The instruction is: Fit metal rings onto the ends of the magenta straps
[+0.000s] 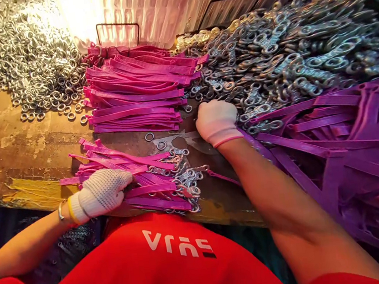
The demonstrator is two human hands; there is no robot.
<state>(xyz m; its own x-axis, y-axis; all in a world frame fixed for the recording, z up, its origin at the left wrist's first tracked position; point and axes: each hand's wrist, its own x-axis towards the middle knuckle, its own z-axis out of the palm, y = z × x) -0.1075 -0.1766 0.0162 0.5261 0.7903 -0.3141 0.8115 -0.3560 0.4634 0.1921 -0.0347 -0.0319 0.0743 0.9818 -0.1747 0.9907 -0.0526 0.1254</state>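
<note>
My left hand [104, 192], in a white dotted glove, rests on a near pile of pink straps [136, 162], its fingers closed round something I cannot make out. Metal links [189, 179] are fixed to the right ends of these straps. My right hand [217, 119], in a white glove, is closed at the left edge of a big heap of metal links [269, 58]; its fingertips are hidden. Between the hands and the back lies a neat stack of pink straps [135, 93].
Metal rings [40, 54] are heaped at the back left. Loose purple straps [355, 140] fill the right side. Behind stand clear plastic sheets [159, 7] with black wire handles [118, 24]. A yellow bundle [36, 192] lies at the table's left front edge.
</note>
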